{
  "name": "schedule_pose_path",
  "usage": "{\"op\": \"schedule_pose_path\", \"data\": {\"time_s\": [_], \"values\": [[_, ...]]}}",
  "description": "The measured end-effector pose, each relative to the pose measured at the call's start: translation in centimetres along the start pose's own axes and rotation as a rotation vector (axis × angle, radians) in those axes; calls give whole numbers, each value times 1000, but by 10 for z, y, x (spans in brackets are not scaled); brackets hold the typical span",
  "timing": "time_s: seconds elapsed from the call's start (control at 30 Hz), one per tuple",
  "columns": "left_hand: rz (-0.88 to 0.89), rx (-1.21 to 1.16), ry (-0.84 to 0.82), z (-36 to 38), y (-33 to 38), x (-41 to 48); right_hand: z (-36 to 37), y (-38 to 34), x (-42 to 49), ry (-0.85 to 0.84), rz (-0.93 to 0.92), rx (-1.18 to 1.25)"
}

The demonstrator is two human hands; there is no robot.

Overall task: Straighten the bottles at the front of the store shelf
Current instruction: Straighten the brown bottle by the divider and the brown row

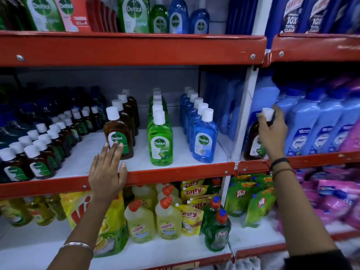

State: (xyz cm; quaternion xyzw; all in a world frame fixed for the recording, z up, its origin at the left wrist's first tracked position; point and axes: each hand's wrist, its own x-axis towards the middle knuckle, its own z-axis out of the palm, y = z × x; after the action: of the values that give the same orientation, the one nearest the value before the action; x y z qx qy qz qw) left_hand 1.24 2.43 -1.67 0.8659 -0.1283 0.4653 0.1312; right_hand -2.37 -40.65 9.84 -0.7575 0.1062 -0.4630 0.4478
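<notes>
On the middle shelf (175, 173) stand three rows of Dettol bottles. The front brown bottle (115, 131) has my left hand (106, 172) open against its label, fingertips touching it. The front green bottle (160, 141) and the front blue bottle (203, 139) stand upright to its right. In the neighbouring bay to the right, my right hand (272, 133) grips the neck of another brown Dettol bottle (253, 141), just under its white cap, in front of light-blue bottles.
Small brown Dettol bottles (39, 152) fill the shelf's left part. Tall light-blue bottles (307, 125) and pink packs (335, 193) crowd the right bay. Yellow Harpic bottles (153, 219), green Pril bottles (217, 230) and pouches sit on the lower shelf. A white upright (244, 114) divides the bays.
</notes>
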Motion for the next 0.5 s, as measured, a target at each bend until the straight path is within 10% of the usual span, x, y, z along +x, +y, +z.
{"op": "schedule_pose_path", "data": {"time_s": [0.5], "values": [[4, -19, -31, -4, -5, 0, -13, -63, -32, 193, -150, -48]]}}
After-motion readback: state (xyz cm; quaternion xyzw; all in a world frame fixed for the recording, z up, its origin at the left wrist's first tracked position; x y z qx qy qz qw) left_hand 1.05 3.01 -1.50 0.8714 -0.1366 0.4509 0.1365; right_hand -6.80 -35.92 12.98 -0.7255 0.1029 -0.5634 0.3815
